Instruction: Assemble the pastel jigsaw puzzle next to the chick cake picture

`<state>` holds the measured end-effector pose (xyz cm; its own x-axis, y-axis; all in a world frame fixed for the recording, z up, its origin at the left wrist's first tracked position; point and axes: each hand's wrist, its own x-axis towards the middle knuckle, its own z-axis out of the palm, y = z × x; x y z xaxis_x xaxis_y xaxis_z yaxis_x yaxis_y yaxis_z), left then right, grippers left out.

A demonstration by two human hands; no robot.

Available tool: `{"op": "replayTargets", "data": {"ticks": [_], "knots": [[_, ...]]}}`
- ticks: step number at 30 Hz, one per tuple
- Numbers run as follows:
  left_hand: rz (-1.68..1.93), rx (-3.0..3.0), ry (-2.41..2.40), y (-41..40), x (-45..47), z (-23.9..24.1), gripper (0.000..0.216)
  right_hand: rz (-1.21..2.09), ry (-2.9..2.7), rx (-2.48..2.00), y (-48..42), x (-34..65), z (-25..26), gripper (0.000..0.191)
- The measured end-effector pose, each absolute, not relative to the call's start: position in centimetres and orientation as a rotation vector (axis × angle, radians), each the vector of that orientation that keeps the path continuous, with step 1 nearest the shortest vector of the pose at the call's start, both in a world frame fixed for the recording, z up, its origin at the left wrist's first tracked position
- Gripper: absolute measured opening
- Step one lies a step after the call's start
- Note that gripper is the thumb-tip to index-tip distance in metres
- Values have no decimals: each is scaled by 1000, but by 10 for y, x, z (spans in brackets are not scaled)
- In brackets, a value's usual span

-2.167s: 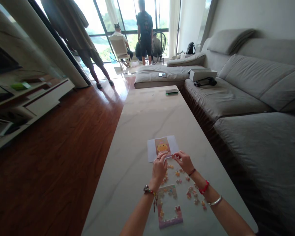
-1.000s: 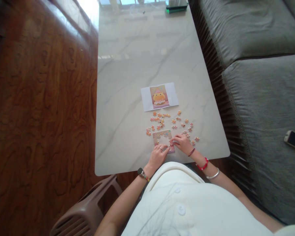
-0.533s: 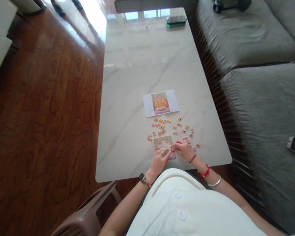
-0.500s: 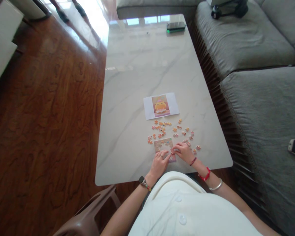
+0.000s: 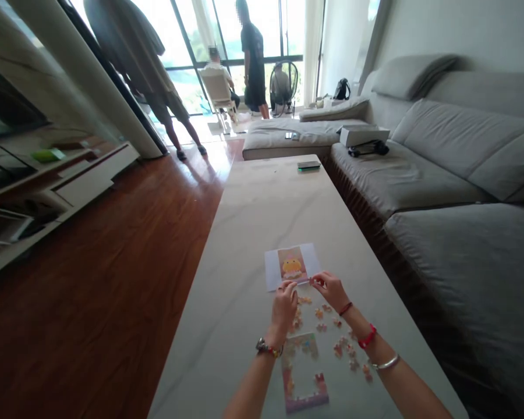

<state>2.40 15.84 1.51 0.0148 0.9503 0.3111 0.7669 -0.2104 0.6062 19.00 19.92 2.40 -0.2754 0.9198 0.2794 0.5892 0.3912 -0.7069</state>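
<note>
My left hand [image 5: 284, 305] is over the lower edge of a white sheet [image 5: 271, 273], its fingers pinched together; what they hold, if anything, is too small to make out. My right hand [image 5: 329, 289] is at the sheet's lower right corner, thumb and finger pinching what looks like a small reddish puzzle piece [image 5: 311, 281]. Printed on the sheet is a yellow cartoon figure [image 5: 292, 266]. Below my hands lies a partly assembled jigsaw puzzle [image 5: 306, 402], a border around an open middle. Loose puzzle pieces [image 5: 321, 327] are scattered above and to the right of it, some behind my hands.
A long marbled table [image 5: 262, 218] carries a handheld device [image 5: 308, 166] at its far end. Along the right runs a grey sofa [image 5: 463, 256] with a white box [image 5: 364, 135] on it. Several people are near the windows, one person [image 5: 148, 70] standing at left.
My view has tilted up, showing the windows and people. Both hands have moved from the puzzle's border forward to the lower edge of the printed sheet.
</note>
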Motion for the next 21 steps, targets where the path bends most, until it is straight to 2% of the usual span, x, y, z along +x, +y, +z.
{"op": "replayTargets", "data": {"ticks": [12, 21], "knots": [[928, 2038, 1758, 147, 24, 24, 23, 625, -2028, -1304, 185, 195, 29, 9], [548, 2038, 1497, 18, 32, 6, 27, 941, -2224, -1358, 76, 224, 10, 9]]}}
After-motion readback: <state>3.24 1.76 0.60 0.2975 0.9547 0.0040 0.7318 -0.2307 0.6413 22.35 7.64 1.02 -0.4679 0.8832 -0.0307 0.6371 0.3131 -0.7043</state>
